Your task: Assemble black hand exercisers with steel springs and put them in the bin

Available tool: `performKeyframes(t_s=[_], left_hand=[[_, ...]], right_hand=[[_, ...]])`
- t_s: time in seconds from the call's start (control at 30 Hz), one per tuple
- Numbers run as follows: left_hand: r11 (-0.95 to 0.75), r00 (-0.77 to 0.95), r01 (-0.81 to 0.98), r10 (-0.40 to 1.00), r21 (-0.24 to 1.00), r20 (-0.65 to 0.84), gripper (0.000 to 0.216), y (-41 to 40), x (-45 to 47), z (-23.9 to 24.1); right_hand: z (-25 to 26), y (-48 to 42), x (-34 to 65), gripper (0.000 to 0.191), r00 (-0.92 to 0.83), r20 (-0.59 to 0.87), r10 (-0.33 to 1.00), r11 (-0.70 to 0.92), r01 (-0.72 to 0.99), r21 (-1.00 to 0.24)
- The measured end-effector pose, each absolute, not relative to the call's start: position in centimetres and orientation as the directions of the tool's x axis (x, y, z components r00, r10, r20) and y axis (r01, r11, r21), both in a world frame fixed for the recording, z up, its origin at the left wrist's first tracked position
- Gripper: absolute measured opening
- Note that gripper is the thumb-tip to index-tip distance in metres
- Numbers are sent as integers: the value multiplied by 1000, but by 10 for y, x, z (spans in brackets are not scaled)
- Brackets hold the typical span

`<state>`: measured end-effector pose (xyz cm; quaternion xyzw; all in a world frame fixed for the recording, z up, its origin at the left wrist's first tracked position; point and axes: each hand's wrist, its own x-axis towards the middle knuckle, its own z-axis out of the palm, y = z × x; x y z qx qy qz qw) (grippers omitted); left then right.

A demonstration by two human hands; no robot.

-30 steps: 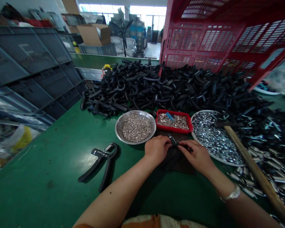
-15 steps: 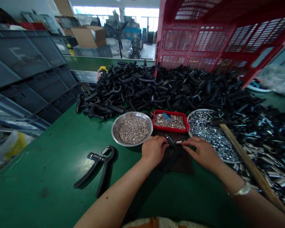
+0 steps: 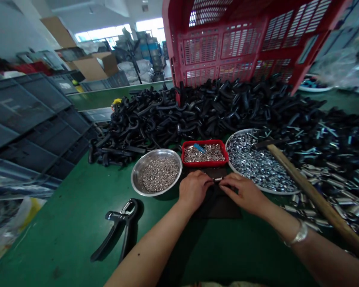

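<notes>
A small metal coil spring [image 3: 218,179] spans the gap between my two hands, above a dark mat [image 3: 224,209]. My left hand [image 3: 194,188] is closed, its fingertips at the spring's left end. With thumb and fingers, my right hand [image 3: 241,190] pinches the right end. Any black part beneath them is lost against the dark mat. To the left, a black hand grip strengthener [image 3: 119,223] with its own spring lies on the green table [image 3: 68,223], partly behind my left forearm.
Beyond my hands are a metal bowl [image 3: 134,179] of small parts, a red tray [image 3: 205,164] of pins and a white-rimmed dish [image 3: 259,187] of metal pieces. A hammer [image 3: 311,195] and loose springs lie right. Black handles [image 3: 155,119] are heaped before a red crate [image 3: 202,50].
The view has swung and tilted. My hands have drawn closer together around the spring. The black handle part seen between them earlier no longer shows clearly.
</notes>
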<state>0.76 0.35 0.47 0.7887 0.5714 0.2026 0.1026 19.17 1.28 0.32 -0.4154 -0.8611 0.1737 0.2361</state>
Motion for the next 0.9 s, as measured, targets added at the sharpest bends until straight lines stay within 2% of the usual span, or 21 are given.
performKeyframes(t_s=[0.33, 0.5, 0.7, 0.9], left_hand=[[-379, 341, 855, 925, 353, 167, 15, 5, 9, 10], [-381, 358, 893, 924, 239, 132, 16, 4, 12, 16], [-484, 478, 874, 872, 43, 105, 23, 0, 14, 9], [-521, 516, 852, 852, 53, 86, 24, -3, 10, 7]], right_hand=[[1, 8, 197, 18, -556, 299, 775, 618, 570, -542], [4, 6, 198, 20, -562, 275, 780, 602, 553, -577], [0, 7, 200, 20, -570, 274, 775, 606, 547, -577], [0, 6, 200, 21, -575, 275, 771, 614, 553, -563]])
